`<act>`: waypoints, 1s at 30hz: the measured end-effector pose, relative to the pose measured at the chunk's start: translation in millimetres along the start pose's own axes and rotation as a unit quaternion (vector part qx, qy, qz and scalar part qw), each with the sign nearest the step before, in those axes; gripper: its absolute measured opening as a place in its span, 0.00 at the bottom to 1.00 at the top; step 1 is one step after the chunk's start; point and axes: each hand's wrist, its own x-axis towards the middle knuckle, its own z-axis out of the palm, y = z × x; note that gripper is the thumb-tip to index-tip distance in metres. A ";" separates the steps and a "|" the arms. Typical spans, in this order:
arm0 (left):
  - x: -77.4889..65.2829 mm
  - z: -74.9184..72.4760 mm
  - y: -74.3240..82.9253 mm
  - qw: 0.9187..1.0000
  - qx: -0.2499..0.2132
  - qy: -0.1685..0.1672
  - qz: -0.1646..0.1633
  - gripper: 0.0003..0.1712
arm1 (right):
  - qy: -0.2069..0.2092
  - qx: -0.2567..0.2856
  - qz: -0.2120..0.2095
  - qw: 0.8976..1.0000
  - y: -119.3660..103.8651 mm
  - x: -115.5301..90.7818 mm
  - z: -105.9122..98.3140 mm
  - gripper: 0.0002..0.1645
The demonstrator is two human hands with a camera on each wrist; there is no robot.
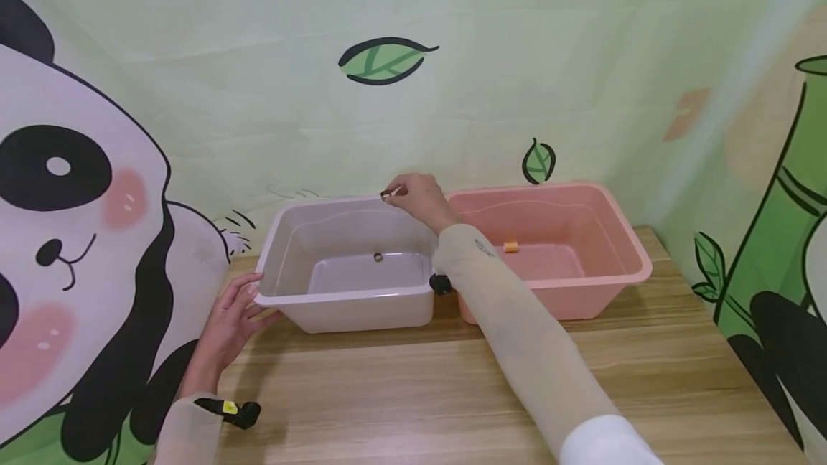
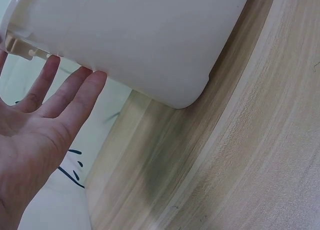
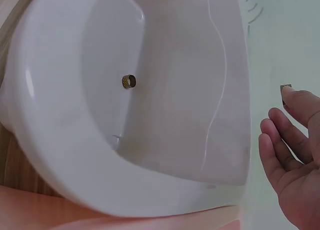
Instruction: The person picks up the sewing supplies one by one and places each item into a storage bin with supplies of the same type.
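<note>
My right hand (image 1: 420,199) is raised over the back rim of the pale grey plastic basin (image 1: 368,311). Between thumb and forefinger it pinches a small dark brown piece (image 3: 285,87), mostly covered by the fingertips; its other fingers are loosely bent. On the basin's floor lies a small brown ring (image 3: 129,81) with a dotted, gold-toned outside. At the basin's left end, my left hand (image 1: 235,314) rests against the rim and outer wall. The left wrist view shows that hand's fingers (image 2: 90,93) stretched out, tips touching the basin's side.
To the right stands a pink basin (image 1: 555,283) with a small orange cylinder (image 1: 511,247) on its floor. Both basins sit on a wood-grain table (image 1: 388,393). Behind them hangs a pale green cloth backdrop (image 1: 517,77) printed with pandas and leaves.
</note>
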 end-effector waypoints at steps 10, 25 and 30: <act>-0.1 -1.6 0.7 1.000 0.002 0.001 0.001 0.18 | -0.006 0.004 0.013 1.000 2.6 5.3 7.4 0.14; 0.3 -1.1 1.6 1.000 -0.009 0.000 -0.003 0.17 | -0.001 0.013 0.005 1.000 2.3 2.1 4.8 0.14; 0.5 -1.5 1.5 1.000 -0.002 0.001 -0.003 0.17 | 0.002 0.014 0.006 1.000 6.2 3.3 5.1 0.15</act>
